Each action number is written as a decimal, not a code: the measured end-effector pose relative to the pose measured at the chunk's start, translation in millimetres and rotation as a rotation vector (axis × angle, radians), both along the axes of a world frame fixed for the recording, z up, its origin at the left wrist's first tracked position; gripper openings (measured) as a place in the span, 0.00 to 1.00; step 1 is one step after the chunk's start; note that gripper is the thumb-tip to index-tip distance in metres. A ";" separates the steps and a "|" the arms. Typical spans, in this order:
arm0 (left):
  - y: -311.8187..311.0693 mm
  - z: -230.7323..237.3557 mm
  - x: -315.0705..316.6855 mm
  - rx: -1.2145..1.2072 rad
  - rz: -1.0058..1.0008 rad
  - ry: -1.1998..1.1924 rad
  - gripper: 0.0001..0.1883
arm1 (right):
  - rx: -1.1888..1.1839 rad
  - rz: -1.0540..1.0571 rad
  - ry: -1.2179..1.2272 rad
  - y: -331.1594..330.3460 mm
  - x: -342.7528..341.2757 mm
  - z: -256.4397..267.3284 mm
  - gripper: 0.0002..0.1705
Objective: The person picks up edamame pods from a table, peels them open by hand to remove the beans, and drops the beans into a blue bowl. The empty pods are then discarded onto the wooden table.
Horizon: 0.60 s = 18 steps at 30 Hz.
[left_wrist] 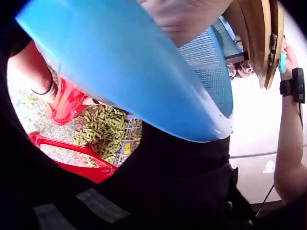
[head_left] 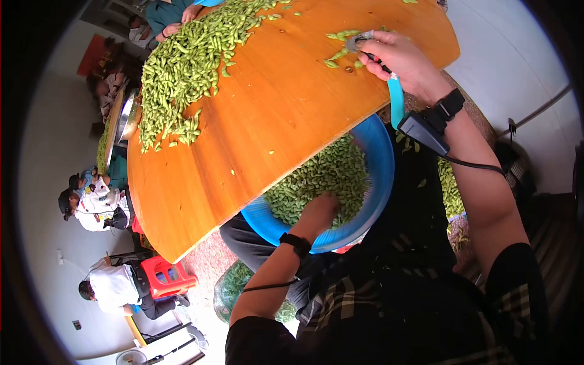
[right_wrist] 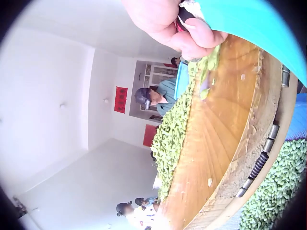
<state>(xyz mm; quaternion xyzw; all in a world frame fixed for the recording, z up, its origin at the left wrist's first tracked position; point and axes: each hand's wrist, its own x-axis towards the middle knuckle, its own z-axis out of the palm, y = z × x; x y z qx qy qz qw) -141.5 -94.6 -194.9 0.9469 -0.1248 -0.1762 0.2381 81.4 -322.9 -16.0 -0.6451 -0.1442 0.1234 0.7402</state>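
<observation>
My right hand point(head_left: 404, 64) is over the wooden tabletop point(head_left: 267, 103), its fingers curled round a small black object point(head_left: 372, 57). Grey material point(head_left: 358, 41) shows at its fingertips, and several green pods point(head_left: 336, 56) lie just beside them. In the right wrist view, the same hand point(right_wrist: 177, 28) grips the dark object point(right_wrist: 186, 17) above pods. Lower down, my left hand point(head_left: 319, 214) reaches into a blue basin point(head_left: 380, 182) and touches the shelled green beans point(head_left: 316, 182); its fingertips are hidden. Only part of the left hand point(left_wrist: 187, 17) shows above the basin's rim point(left_wrist: 144, 91) in the left wrist view.
A large heap of pods point(head_left: 182, 73) covers the tabletop's far left, where another person's hands point(head_left: 180, 21) work. The basin sits against the table edge above my lap. More pods point(left_wrist: 103, 129) lie on the floor near a red stool point(left_wrist: 72, 153). Other people sit at left.
</observation>
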 end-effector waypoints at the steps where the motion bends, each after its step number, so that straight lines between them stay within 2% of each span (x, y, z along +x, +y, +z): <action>1: 2.1 -0.2 0.6 0.002 -0.007 0.006 0.09 | -0.006 0.007 -0.009 -0.2 1.0 -0.6 0.08; 4: 20.5 8.5 -2.1 0.047 -0.073 -0.090 0.07 | -0.008 0.017 -0.036 -0.9 2.7 -4.1 0.08; 6: 33.8 16.6 -6.3 -0.201 0.300 0.063 0.05 | -0.004 0.029 -0.056 -1.4 3.1 -6.6 0.09; 7: 31.5 42.8 -7.9 -0.299 0.416 0.141 0.05 | 0.007 0.042 -0.063 -1.7 3.6 -6.8 0.09; 8: 37.2 51.5 -12.9 -0.296 0.422 0.144 0.05 | 0.019 0.055 -0.072 -1.5 5.2 -7.8 0.09; 10: 49.3 62.5 -27.6 -0.450 0.625 0.167 0.06 | 0.028 0.077 -0.062 -3.3 7.8 -10.4 0.09; 14: 54.5 73.1 -58.4 -0.583 0.689 0.183 0.07 | 0.018 0.040 -0.061 0.3 3.0 -5.0 0.09; 16: 46.3 75.3 -62.6 -0.570 0.745 0.339 0.06 | 0.011 0.027 -0.056 0.7 2.3 -5.2 0.09; 18: 36.6 48.6 -59.0 -0.524 0.687 0.297 0.07 | -0.036 0.031 -0.059 1.2 3.3 -4.1 0.09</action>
